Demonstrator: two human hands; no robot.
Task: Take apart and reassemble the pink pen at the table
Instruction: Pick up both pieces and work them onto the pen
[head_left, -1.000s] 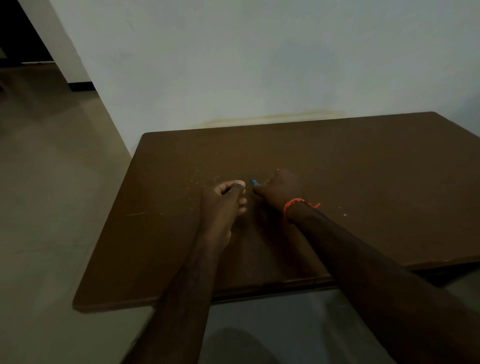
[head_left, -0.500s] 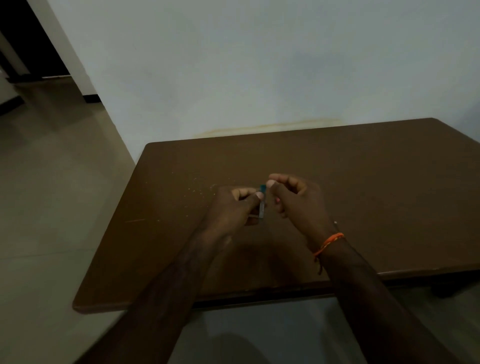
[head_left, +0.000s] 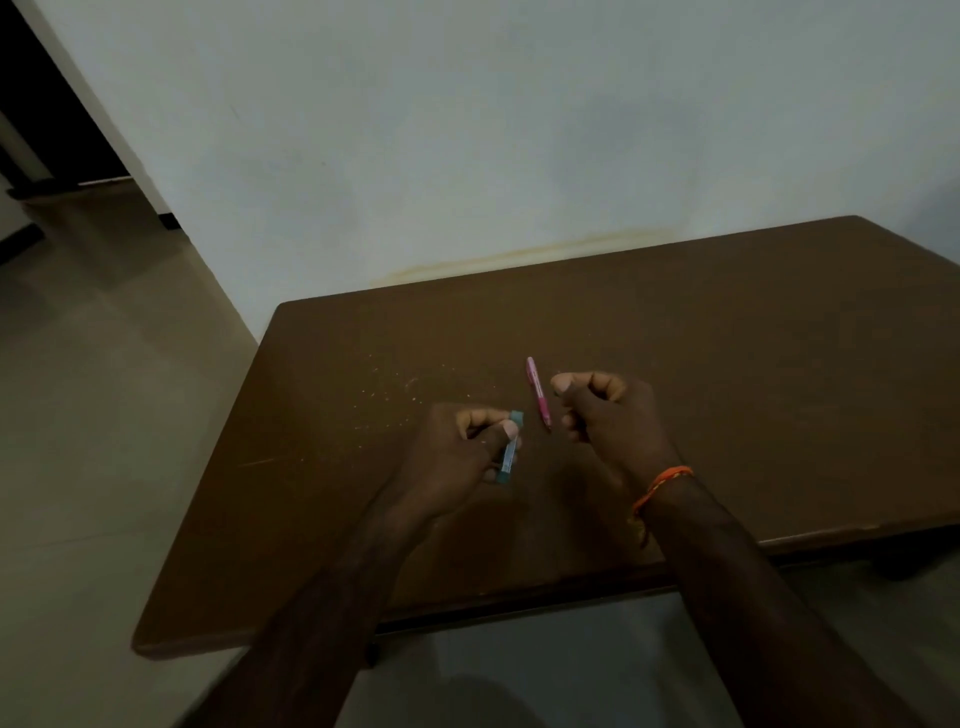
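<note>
A slim pink pen lies on the brown table, pointing away from me, in the gap between my hands. My left hand pinches a short light-blue tube-shaped piece between thumb and fingers, just above the tabletop. My right hand hovers just right of the pink pen, apart from it. Its fingers are curled in, and nothing shows inside them. An orange thread band circles the right wrist.
Pale crumbs are scattered on the table left of the hands. A white wall stands right behind the table's far edge. Tiled floor runs along the left, and the table's near edge crosses under my forearms.
Both hands pulled back toward me and moved apart. The pink pen, hidden before, now lies bare on the table. The blue piece stayed in my left hand.
</note>
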